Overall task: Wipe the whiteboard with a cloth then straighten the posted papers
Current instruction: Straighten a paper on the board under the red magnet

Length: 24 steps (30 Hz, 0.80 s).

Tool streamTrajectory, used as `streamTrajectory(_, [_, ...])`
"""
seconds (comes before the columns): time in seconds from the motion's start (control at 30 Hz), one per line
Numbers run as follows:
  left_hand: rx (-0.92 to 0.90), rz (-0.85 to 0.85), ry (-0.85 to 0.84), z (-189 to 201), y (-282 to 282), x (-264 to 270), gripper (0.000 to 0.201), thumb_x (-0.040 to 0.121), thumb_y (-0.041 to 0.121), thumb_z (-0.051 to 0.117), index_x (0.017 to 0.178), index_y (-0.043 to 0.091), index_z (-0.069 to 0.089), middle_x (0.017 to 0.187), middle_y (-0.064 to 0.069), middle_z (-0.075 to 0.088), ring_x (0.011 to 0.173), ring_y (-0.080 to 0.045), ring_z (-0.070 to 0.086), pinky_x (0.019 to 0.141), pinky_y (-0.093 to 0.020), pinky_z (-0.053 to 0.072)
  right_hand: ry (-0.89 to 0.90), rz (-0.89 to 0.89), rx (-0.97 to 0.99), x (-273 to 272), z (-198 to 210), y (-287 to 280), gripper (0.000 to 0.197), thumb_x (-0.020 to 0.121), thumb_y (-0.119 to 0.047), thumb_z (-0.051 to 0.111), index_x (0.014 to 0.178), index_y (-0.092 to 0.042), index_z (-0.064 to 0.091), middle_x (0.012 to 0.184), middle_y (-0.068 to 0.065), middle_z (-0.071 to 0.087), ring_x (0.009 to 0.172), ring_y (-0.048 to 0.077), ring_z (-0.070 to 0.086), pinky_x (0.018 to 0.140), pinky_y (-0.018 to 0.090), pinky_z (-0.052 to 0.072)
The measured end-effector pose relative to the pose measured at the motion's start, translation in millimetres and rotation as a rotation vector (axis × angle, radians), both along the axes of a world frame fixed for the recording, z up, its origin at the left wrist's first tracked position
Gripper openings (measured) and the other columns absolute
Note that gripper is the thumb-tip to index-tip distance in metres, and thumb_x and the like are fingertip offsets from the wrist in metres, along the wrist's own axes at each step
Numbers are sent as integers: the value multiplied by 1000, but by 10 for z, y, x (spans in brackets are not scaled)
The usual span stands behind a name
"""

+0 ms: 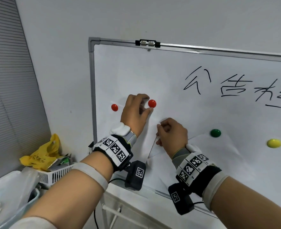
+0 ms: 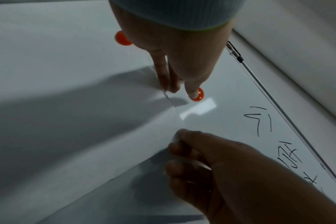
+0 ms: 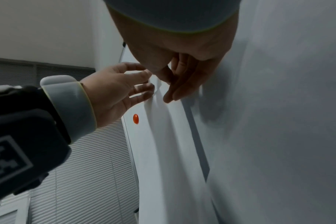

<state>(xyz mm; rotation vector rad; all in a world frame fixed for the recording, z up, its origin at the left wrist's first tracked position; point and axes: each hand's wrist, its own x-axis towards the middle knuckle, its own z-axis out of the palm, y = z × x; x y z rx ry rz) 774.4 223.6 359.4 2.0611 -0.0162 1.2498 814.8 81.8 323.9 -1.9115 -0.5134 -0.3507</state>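
While pinching paper [image 1: 150, 138]: right hand [image 1: 172, 134].

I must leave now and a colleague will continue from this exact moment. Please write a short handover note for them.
Left hand: at the top of the left paper, fingers at the right red magnet; whether it grips the magnet is unclear.
Right hand: pinches that paper's right edge; the corner is loose, off the whiteboard.
The other red magnet sits at the paper's top left. A second paper hangs tilted under the green magnet; a yellow magnet is beside it.
No cloth in hand; black writing remains.
Left: align and pin the left paper, then straighten the second.
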Motion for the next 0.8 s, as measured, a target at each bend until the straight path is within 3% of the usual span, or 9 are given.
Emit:
streamTrajectory(0.2, [107, 73, -2, 134, -114, 109, 15, 89, 18, 65, 103, 18, 61, 103, 5, 53, 81, -15, 61, 75, -38, 57, -72, 2, -143, 34, 313, -122, 15, 94, -26, 57, 81, -23, 63, 65, -8, 72, 42, 6, 65, 66, 34, 60])
streamTrajectory(0.3, [93, 78, 23, 163, -136, 105, 12, 88, 23, 65, 93, 20, 55, 89, 3, 63, 79, -19, 61, 71, -44, 54, -69, 17, -158, 34, 354, -131, 16, 95, -25, 56, 81, -21, 63, 67, -7, 73, 44, 8, 67, 66, 33, 60])
streamTrajectory(0.5, [-278, -90, -46, 33, -164, -82, 16, 83, 18, 76, 94, 18, 63, 87, -1, 71, 81, -14, 65, 75, -23, 56, -104, -2, -219, 49, 425, -137, 16, 91, -27, 55, 78, -21, 62, 64, -4, 73, 48, 10, 69, 69, 30, 58])
streamTrajectory(0.63, [-339, -147, 41, -205, -162, -117, 15, 83, 12, 76, 94, 17, 68, 87, 0, 73, 80, -9, 66, 77, -20, 54, -183, -41, -257, 65, 437, -103, 16, 89, -30, 53, 77, -21, 59, 60, -3, 70, 58, 12, 69, 72, 32, 55])
streamTrajectory(0.8, [-307, -112, 53, -193, -160, -32, 15, 82, 10, 75, 94, 17, 70, 92, -1, 72, 77, -5, 63, 75, -15, 52, -223, -51, -261, 119, 419, -106, 14, 85, -33, 51, 78, -23, 57, 62, -3, 70, 65, 20, 68, 71, 39, 56])
